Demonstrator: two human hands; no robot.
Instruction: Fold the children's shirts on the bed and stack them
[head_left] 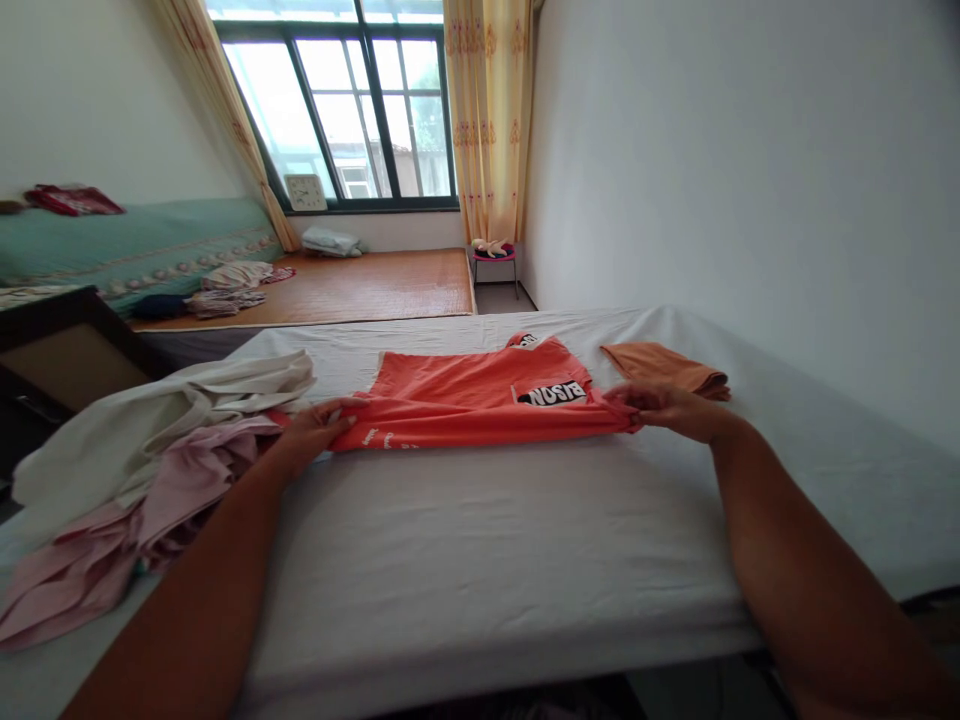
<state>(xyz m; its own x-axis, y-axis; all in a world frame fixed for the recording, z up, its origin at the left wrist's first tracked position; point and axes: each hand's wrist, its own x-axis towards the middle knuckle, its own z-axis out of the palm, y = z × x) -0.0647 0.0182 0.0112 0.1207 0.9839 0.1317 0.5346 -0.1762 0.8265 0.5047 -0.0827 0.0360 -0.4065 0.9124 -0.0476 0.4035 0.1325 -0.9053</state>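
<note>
Nearest, both forearms reach over the white-sheeted mattress (487, 540): left hand (311, 432) pinches the near-left edge of the coral-orange cotton T-shirt w/ black-and-white lettering (465, 395), right hand (671, 408) pinches its near-right edge, fingers closed on cloth, shirt lying flat mid-bed w/ near hem lifted into a fold. Risk, as a judgement: uneven pull betw. the two pinches could skew the fold or bunch the fabric, and the left edge lies just beside the heap of cream and pale-pink crumpled garments (150, 460), so it may snag or drag them. Farther back, a small folded orange cloth (664, 368) sits near the shirt's right side & could be nudged.
</note>
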